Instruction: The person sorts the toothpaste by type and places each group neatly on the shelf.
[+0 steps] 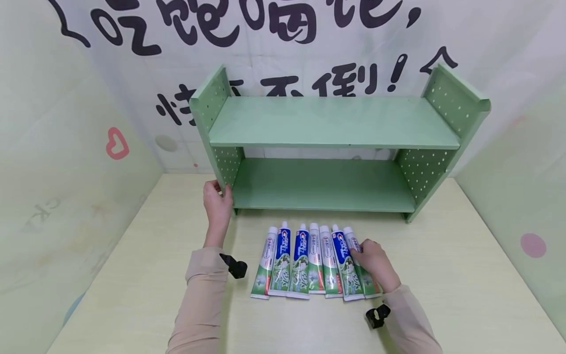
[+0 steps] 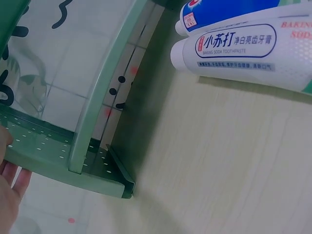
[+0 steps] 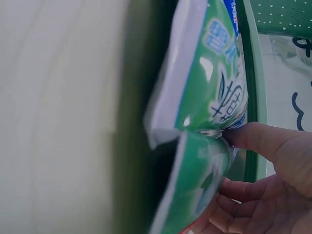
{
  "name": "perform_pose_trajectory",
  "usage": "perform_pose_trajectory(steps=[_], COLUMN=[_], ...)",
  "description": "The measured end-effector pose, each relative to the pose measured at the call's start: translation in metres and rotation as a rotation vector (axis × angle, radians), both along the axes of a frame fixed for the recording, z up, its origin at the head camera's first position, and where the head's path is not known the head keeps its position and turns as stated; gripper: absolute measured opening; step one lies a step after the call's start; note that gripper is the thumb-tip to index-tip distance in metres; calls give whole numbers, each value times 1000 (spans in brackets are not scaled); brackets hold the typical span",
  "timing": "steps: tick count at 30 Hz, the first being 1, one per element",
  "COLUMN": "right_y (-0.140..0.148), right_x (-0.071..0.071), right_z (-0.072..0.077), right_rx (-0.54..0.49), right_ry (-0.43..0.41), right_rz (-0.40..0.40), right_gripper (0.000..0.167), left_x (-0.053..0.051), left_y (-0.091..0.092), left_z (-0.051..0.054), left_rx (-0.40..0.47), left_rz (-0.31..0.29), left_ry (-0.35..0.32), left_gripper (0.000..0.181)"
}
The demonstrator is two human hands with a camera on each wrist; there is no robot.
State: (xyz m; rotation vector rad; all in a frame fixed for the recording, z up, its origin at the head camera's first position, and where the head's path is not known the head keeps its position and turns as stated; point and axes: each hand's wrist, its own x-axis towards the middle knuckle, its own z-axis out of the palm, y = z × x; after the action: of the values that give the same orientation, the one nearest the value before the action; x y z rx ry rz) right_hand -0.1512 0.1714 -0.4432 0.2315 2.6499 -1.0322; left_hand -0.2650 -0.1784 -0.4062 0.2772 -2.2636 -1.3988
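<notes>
Seven toothpaste tubes (image 1: 315, 260), rightmost (image 1: 369, 284) between pinching fingers (image 3: 248, 189) of right hand (image 1: 374, 258), left hand's (image 1: 218, 205) fingers (image 2: 21, 183) round shelf side (image 1: 227, 161)

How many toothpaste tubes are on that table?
7, in a row before the shelf. From left: white tube, blue tube, blue tube, white tube, white tube, blue tube, then a white tube the right hand partly covers. None seems fully hidden.

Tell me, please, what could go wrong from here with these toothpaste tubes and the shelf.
The right hand pinches the rightmost tube, which touches the neighbouring tube, so lifting one might drag both. The green shelf could shift if the left hand, gripping its left side, pulls or pushes.
</notes>
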Motion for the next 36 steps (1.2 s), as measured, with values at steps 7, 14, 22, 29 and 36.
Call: perform_pose_trajectory(steps=[7, 14, 22, 29, 36], right_y=[1, 2, 3, 4, 5], right_x=[1, 0, 1, 1, -2], right_z=[-5, -6, -5, -3, 7], right_rx=[-23, -27, -37, -75, -78], right_ry=[16, 41, 36, 58, 90], right_rz=[-10, 3, -4, -21, -28], right_gripper=[30, 28, 28, 28, 27], left_x=[2, 2, 3, 1, 0], left_y=[0, 0, -1, 0, -2], left_z=[2, 6, 4, 3, 2], left_rx=[-7, -8, -11, -26, -36], left_rz=[-1, -8, -12, -5, -9], left_ry=[-6, -6, -8, 3, 6], left_gripper=[32, 31, 31, 31, 31])
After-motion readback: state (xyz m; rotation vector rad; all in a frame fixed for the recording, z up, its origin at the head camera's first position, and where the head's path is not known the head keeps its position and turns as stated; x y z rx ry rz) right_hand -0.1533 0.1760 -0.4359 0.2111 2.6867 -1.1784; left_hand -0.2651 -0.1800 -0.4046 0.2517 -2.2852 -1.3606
